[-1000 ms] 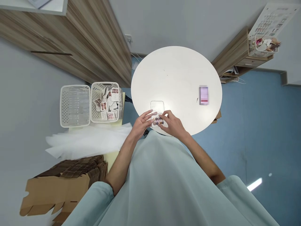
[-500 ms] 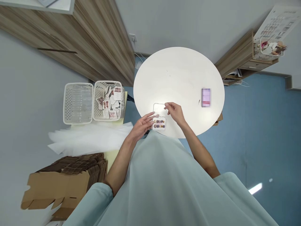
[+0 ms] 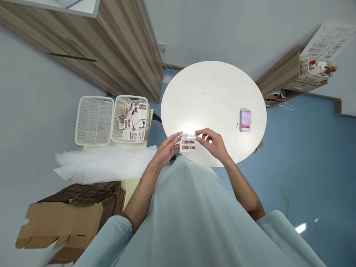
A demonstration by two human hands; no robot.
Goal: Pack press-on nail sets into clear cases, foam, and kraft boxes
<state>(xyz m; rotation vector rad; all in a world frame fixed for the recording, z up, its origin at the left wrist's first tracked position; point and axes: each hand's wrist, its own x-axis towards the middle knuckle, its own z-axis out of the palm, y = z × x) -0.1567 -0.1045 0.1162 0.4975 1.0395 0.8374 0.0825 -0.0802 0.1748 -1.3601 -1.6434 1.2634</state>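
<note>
- Your pale blue-green gown (image 3: 189, 207) fills the foreground
- Your left hand (image 3: 165, 149) is at the left side of the clear case (image 3: 187, 151), fingers partly bent and reaching its edge; you cannot tell how firmly they grip
- Your right hand (image 3: 214, 144) has its thumb and index finger slightly apart at the right end of the lid (image 3: 189, 134); whether they pinch it, you cannot tell
- The case lies between your hands, near the edge of the white table (image 3: 214, 85), its lid tilted up and its tray showing 2 rows of small coloured pieces
- To your left are folded cardboard (image 3: 62, 224) and, past it, white sheets (image 3: 104, 165)
- Beyond those stand 2 white baskets: the left basket (image 3: 78, 122) holds clear plastic, the right basket (image 3: 129, 141) holds small printed packets
- A purple, pixelated object (image 3: 245, 120) rests on the table, well to your right
- Farther off stands a wood-grain cabinet (image 3: 122, 40)
</note>
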